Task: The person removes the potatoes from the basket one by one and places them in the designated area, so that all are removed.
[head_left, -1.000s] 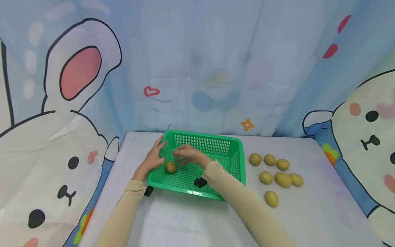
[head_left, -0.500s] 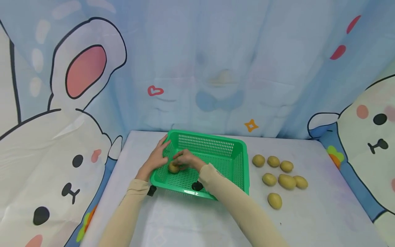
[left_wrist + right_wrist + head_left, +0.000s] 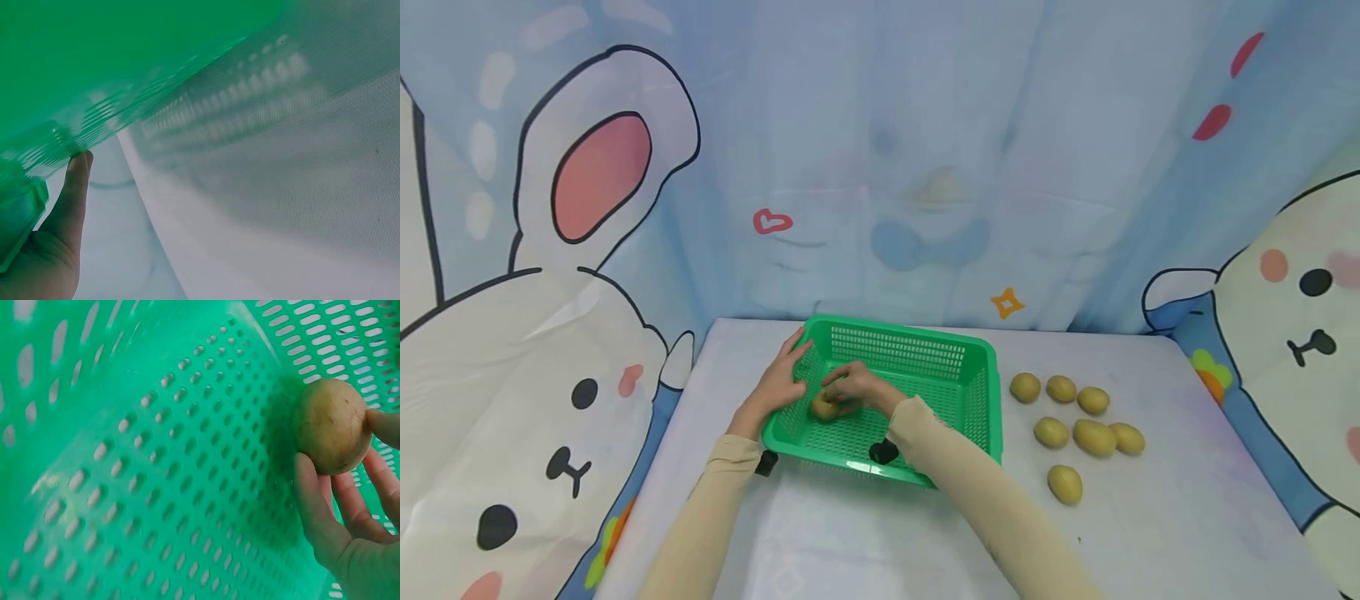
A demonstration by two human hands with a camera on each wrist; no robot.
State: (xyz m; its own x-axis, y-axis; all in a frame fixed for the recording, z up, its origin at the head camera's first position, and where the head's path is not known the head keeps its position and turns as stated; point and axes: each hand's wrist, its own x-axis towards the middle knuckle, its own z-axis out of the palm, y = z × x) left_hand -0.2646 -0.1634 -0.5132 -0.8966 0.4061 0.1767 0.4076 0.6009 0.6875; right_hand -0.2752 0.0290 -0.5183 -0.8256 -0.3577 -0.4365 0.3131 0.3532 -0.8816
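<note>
A green plastic basket [image 3: 895,400] with slotted walls stands on the table. My left hand [image 3: 775,383] grips its left rim; in the left wrist view a finger [image 3: 72,194] lies against the outer side of the basket. Inside, near the left wall, my right hand [image 3: 857,387] holds a potato [image 3: 823,407]. The right wrist view shows that potato [image 3: 332,425] between thumb and fingers, close to the slotted wall. In the head view the hand covers part of it.
Several potatoes [image 3: 1094,437] lie in a loose group on the table to the right of the basket. A pale cloth [image 3: 865,533] covers the table. Behind it hangs a blue printed curtain [image 3: 850,125].
My right hand has come down and left onto the potato and now holds it. My left hand stays on the basket's rim. The view has shifted slightly.
</note>
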